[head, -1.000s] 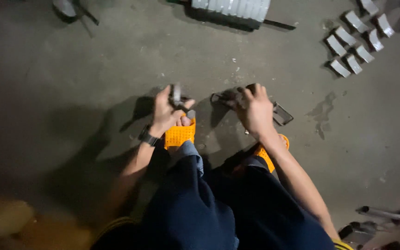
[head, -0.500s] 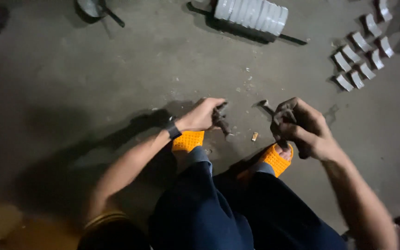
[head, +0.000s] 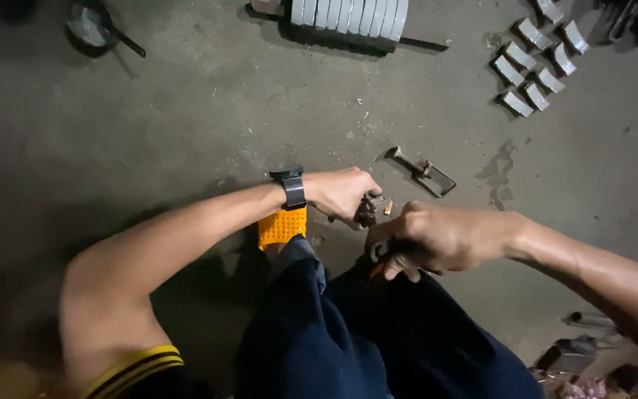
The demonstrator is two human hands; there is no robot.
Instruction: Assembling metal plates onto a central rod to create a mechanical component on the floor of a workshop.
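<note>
The person squats over a dark, stained concrete floor (head: 186,111) dotted with grit and small chips. The left hand (head: 342,193), a black watch (head: 292,189) on its wrist, is closed around a small rusty metal part (head: 367,213) just above the knees. The right hand (head: 426,238) is curled into a fist beside it, close to the part; what it grips is hidden by the fingers. An orange perforated sandal (head: 283,226) shows under the left wrist. Just beyond the hands a flat metal bracket (head: 426,174) lies on the floor. Farther off sit a row of grey metal blocks (head: 348,15) packed side by side, a scatter of small grey metal pieces (head: 533,63) at the upper right, and a dark pan (head: 90,28) with a handle at the upper left.
</note>
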